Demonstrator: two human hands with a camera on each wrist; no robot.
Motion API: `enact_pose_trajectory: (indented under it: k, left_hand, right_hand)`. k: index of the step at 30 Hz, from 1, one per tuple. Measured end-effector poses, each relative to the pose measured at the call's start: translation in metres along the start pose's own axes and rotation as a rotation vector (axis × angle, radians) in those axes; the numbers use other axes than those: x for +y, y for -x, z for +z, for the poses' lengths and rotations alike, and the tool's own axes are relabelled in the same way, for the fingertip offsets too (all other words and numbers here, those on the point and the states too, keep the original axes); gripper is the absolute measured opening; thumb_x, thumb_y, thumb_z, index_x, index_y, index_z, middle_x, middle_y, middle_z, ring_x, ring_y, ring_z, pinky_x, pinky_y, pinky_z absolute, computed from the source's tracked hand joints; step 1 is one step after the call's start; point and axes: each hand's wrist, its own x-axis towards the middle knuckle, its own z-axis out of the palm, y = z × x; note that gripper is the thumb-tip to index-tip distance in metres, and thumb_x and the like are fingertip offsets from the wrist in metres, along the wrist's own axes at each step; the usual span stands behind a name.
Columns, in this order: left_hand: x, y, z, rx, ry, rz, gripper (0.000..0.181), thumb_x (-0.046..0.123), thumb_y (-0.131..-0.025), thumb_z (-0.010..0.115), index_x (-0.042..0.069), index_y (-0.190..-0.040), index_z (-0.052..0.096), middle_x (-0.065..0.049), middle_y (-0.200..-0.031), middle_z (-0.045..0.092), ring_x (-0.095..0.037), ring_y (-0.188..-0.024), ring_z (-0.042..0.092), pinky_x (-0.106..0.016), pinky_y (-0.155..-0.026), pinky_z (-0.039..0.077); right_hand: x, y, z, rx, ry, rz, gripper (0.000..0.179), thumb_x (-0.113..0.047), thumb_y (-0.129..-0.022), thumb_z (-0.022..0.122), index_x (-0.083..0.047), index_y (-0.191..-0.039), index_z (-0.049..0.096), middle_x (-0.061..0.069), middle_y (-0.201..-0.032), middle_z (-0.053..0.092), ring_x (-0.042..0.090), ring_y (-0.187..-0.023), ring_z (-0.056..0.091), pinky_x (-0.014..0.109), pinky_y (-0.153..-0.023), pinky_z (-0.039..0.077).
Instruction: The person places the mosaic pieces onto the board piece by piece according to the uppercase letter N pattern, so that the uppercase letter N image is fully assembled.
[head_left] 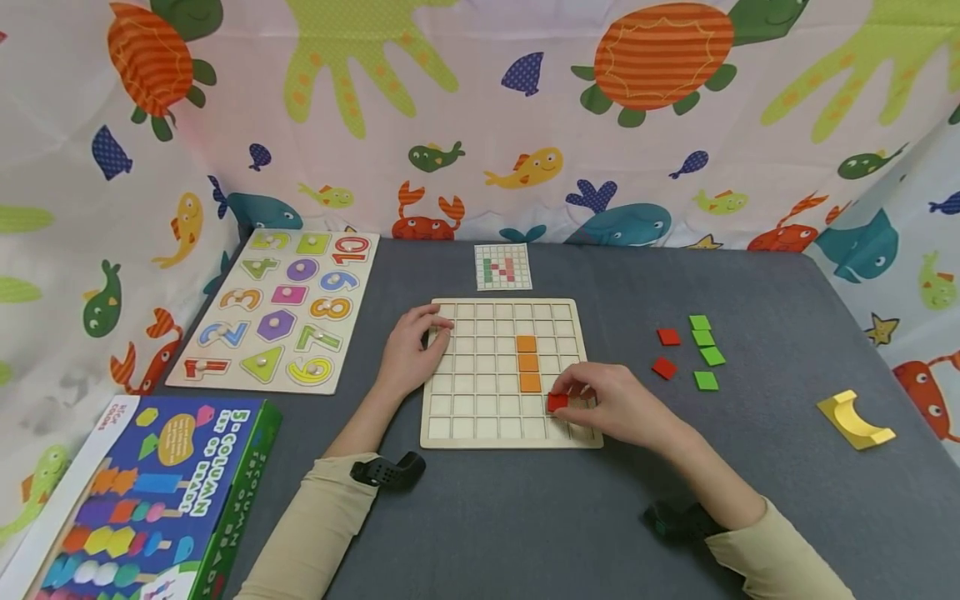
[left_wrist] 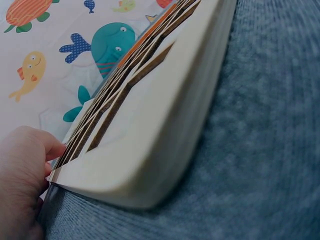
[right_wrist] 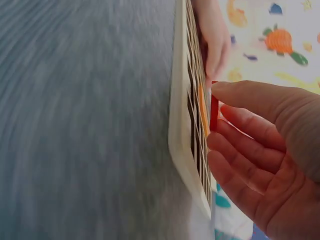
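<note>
A pale wooden grid board point(head_left: 480, 405) lies flat on the dark cloth, with three orange square tiles point(head_left: 528, 363) set in one column right of its middle. At the board's left edge, my left hand point(head_left: 412, 350) holds the rim with curled fingers; the left wrist view shows its fingertips point(left_wrist: 56, 149) right at the edge. My right hand point(head_left: 618, 404) pinches a red square tile point(head_left: 557, 402) between thumb and fingers, over the lower right part of the grid. Seen from the right wrist, that red tile point(right_wrist: 214, 107) stands edge-on close above the board.
Two red tiles point(head_left: 668, 337) and several green tiles point(head_left: 710, 357) lie right of the board. A small pattern card point(head_left: 503, 267) sits behind it. Leftward are a number puzzle board point(head_left: 300, 313) and a bead-set box point(head_left: 172, 500). A yellow arch block point(head_left: 855, 421) lies far right.
</note>
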Motion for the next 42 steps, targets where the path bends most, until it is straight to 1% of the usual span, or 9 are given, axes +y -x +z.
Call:
enact_pose_trajectory:
  k: [4,11,15,24,28,30,34,38,42]
  left_hand:
    - [0.001,0.000,0.000,-0.004,0.005,-0.006,0.017,0.016,-0.096,0.060,0.008,-0.103,0.074,-0.013,-0.133,0.057,-0.029,-0.128,0.047,-0.046,-0.104,0.038]
    - [0.003,0.001,-0.001,-0.001,0.003,-0.005,0.017,0.016,-0.095,0.061,0.008,-0.103,0.074,-0.013,-0.134,0.057,-0.029,-0.127,0.048,-0.046,-0.104,0.038]
    - [0.003,0.001,-0.002,-0.004,0.006,-0.005,0.016,0.016,-0.095,0.061,0.009,-0.102,0.074,-0.013,-0.134,0.057,-0.029,-0.128,0.047,-0.046,-0.104,0.038]
    - [0.002,0.000,-0.002,0.001,0.014,0.004,0.017,0.015,-0.095,0.061,0.008,-0.102,0.074,-0.013,-0.132,0.058,-0.029,-0.127,0.048,-0.046,-0.104,0.038]
    - [0.002,0.000,-0.002,0.000,0.010,0.004,0.016,0.014,-0.095,0.061,0.008,-0.103,0.074,-0.013,-0.132,0.058,-0.029,-0.127,0.048,-0.046,-0.103,0.039]
    - [0.002,0.000,-0.001,-0.004,0.008,0.001,0.016,0.015,-0.095,0.061,0.008,-0.103,0.074,-0.013,-0.133,0.058,-0.029,-0.127,0.048,-0.046,-0.104,0.039]
    - [0.002,0.001,-0.001,-0.003,0.010,-0.003,0.016,0.015,-0.095,0.062,0.008,-0.102,0.074,-0.014,-0.134,0.057,-0.029,-0.128,0.047,-0.046,-0.104,0.038]
    - [0.003,0.001,-0.002,0.000,0.008,-0.003,0.016,0.015,-0.095,0.062,0.008,-0.102,0.074,-0.014,-0.133,0.057,-0.029,-0.127,0.048,-0.046,-0.104,0.039]
    - [0.003,0.000,-0.001,-0.001,0.005,-0.002,0.016,0.015,-0.095,0.061,0.008,-0.102,0.074,-0.013,-0.133,0.057,-0.029,-0.127,0.048,-0.046,-0.104,0.039]
  right_hand:
    - [-0.007,-0.010,0.009,-0.025,-0.001,-0.044,0.021,-0.015,-0.080,0.081,-0.013,-0.097,0.069,-0.007,-0.089,0.065,0.013,-0.078,0.059,0.027,-0.069,0.053]
    - [-0.011,-0.019,0.020,-0.022,0.015,-0.103,0.016,-0.013,-0.082,0.079,-0.014,-0.093,0.068,-0.006,-0.085,0.062,0.011,-0.075,0.056,0.023,-0.066,0.049]
    - [-0.012,-0.021,0.020,-0.009,0.018,-0.118,0.015,-0.011,-0.082,0.078,-0.013,-0.092,0.067,-0.004,-0.085,0.061,0.013,-0.075,0.056,0.024,-0.066,0.050]
    - [-0.010,-0.020,0.020,0.008,-0.029,-0.125,0.017,-0.011,-0.082,0.079,-0.012,-0.094,0.068,-0.004,-0.087,0.064,0.013,-0.078,0.059,0.027,-0.069,0.053]
    - [-0.006,-0.014,0.016,0.032,-0.059,-0.073,0.018,-0.011,-0.081,0.079,-0.012,-0.097,0.069,-0.006,-0.090,0.067,0.011,-0.081,0.062,0.030,-0.073,0.055]
    - [-0.001,-0.009,0.011,0.052,-0.058,-0.031,0.017,-0.011,-0.082,0.079,-0.013,-0.097,0.070,-0.007,-0.090,0.066,0.010,-0.080,0.061,0.030,-0.072,0.055]
    - [0.013,0.003,-0.001,0.105,-0.004,0.032,0.017,-0.012,-0.081,0.079,-0.015,-0.096,0.071,-0.010,-0.085,0.065,0.008,-0.074,0.059,0.030,-0.067,0.054]
    - [0.029,0.019,-0.016,0.148,0.040,0.118,0.017,-0.013,-0.082,0.079,-0.015,-0.096,0.071,-0.008,-0.088,0.066,0.007,-0.076,0.062,0.030,-0.069,0.055]
    - [0.044,0.035,-0.033,0.194,0.083,0.219,0.017,-0.014,-0.083,0.078,-0.014,-0.098,0.071,-0.006,-0.089,0.068,0.011,-0.079,0.064,0.031,-0.070,0.055]
